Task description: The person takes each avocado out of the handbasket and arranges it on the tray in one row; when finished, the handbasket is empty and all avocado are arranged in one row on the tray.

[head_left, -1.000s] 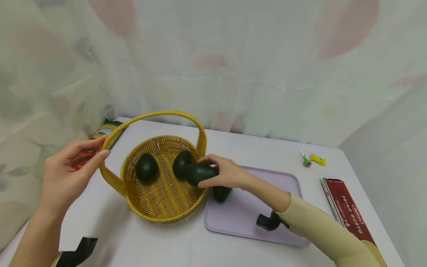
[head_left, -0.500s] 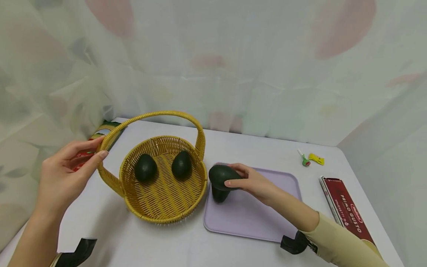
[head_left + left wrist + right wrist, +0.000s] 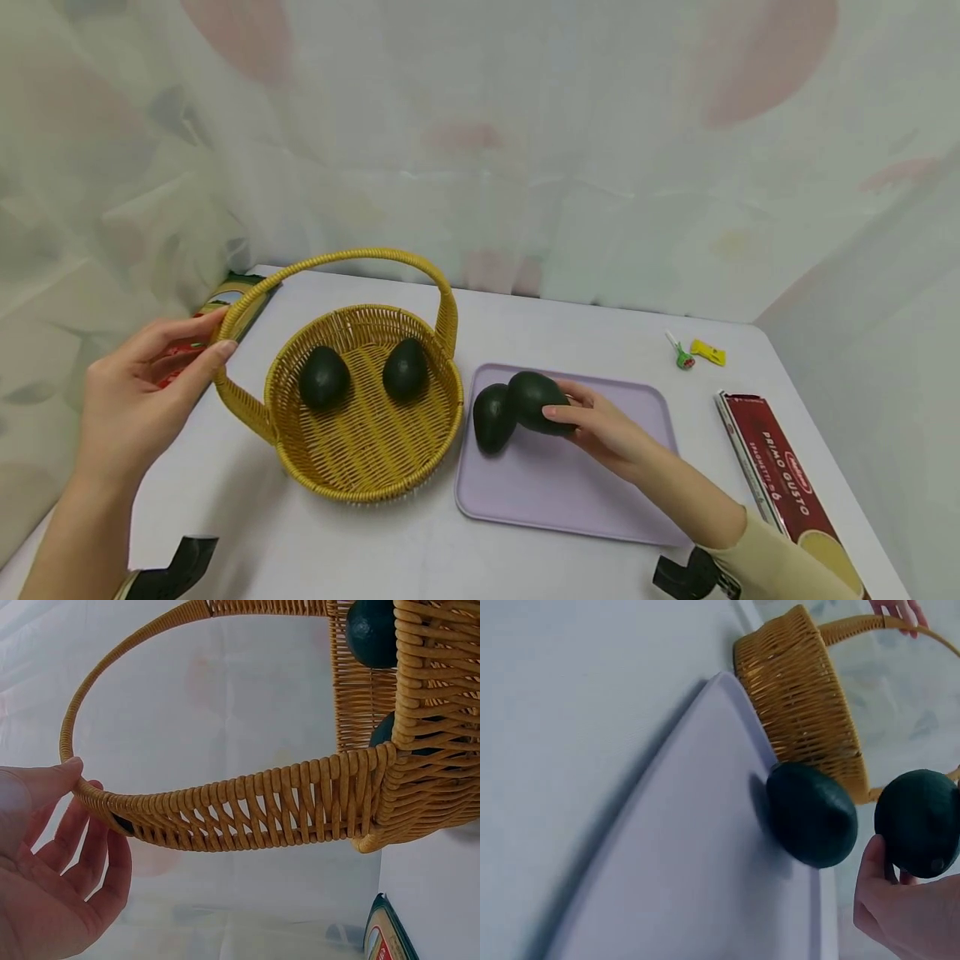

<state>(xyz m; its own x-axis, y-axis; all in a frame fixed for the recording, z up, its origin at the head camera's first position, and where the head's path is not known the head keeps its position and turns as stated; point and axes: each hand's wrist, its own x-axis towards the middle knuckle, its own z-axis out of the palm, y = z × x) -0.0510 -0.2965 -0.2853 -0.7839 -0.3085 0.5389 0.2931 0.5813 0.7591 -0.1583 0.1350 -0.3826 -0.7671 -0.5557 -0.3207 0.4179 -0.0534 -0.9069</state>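
Observation:
My left hand [image 3: 146, 383] pinches the handle of a yellow wicker basket [image 3: 360, 492] between thumb and fingers, at the handle's left side. Inside the basket lie two dark green avocados, one on the left [image 3: 324, 378] and one on the right [image 3: 405, 370]. In my right hand [image 3: 603, 425] is another avocado [image 3: 536, 402], held above the lilac tray [image 3: 570, 500]. A further avocado [image 3: 492, 421] lies at the tray's left end, partly overlapped by the held one in the head view. The right wrist view shows the held avocado [image 3: 918, 823] apart from the lying avocado [image 3: 810, 814].
Right of the tray lies a red spaghetti box [image 3: 787, 475]. Behind it are a green lollipop [image 3: 681, 354] and a yellow wrapped candy [image 3: 708, 352]. A colourful packet [image 3: 247, 292] sits behind my left hand, partly hidden. A patterned curtain [image 3: 480, 167] hangs along the table's back.
My right hand has moved right, carrying its avocado from over the basket's right edge to over the tray. My left hand keeps its grip on the handle.

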